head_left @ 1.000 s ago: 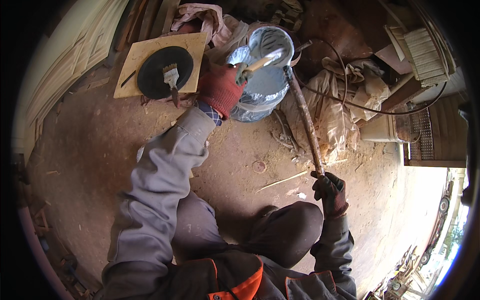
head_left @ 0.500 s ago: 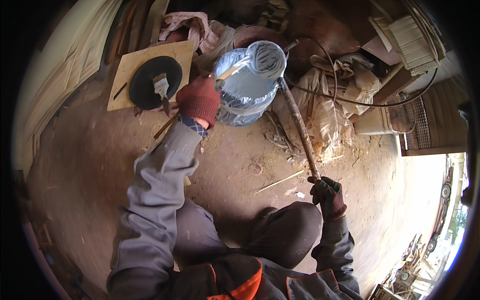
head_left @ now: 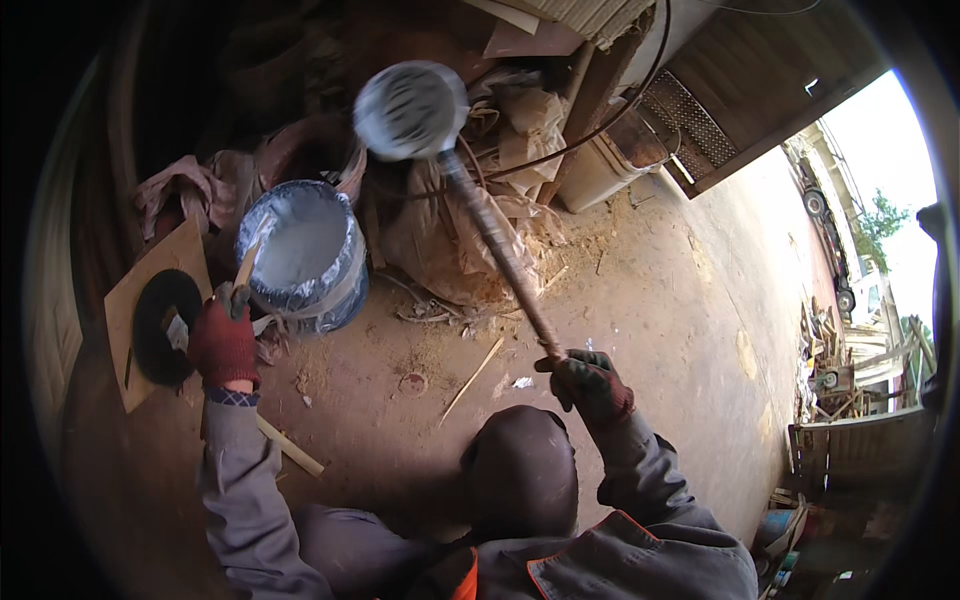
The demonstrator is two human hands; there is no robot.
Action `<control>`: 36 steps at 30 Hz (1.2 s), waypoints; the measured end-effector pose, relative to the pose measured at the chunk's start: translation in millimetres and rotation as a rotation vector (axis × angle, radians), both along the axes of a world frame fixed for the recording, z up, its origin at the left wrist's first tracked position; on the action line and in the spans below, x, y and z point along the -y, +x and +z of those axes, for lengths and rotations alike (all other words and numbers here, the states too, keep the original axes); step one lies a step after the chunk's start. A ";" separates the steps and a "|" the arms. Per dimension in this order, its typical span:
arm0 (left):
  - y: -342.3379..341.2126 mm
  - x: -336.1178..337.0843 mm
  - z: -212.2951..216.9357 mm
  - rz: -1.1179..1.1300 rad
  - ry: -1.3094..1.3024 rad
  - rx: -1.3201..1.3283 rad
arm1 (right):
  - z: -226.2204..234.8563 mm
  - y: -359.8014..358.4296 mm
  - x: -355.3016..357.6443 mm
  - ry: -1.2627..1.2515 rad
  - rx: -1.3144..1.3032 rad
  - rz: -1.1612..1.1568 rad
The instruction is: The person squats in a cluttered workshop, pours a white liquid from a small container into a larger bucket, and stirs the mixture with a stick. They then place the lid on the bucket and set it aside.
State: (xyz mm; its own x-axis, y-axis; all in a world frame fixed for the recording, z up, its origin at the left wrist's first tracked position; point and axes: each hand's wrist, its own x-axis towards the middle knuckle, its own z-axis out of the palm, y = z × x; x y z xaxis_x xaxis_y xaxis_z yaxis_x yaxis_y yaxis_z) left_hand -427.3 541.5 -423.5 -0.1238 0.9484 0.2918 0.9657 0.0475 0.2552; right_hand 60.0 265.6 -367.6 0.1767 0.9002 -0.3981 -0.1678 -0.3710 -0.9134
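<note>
My right hand, in a dark-and-red glove, grips the end of a long-handled ladle. The ladle's round head is coated with whitish material and hangs in the air, beyond and right of a plastic-lined bucket. Pale grey-white liquid fills part of the bucket. My left hand, in a red glove, is closed on the light wooden handle of a tool at the bucket's left rim; its working end is hard to make out. Left of that hand, a paintbrush lies on a black disc, partly hidden by the glove.
Under the disc is a square board. Crumpled plastic sheeting and a dark hose lie behind the bucket. A pale container stands farther right. Wood strips and sawdust are on the floor. Daylight enters at right.
The ladle has moved from over the bucket's rim to the air right of it, away from the bucket. My view has turned right. My left hand still holds the wooden handle at the bucket.
</note>
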 end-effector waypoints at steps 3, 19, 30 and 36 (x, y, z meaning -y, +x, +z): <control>-0.1 0.2 -0.8 -0.029 -0.011 -0.010 | -1.6 28.3 18.7 0.072 0.001 -0.146; 24.7 11.9 21.0 -0.120 0.123 0.173 | 6.3 278.1 -122.2 0.207 -0.093 -0.272; 36.5 21.8 22.5 -0.030 0.055 0.342 | 51.7 311.5 -227.2 0.461 -0.252 -0.639; 43.4 8.1 -3.8 -0.097 -0.296 1.514 | 40.0 184.5 -205.3 0.461 0.088 -0.683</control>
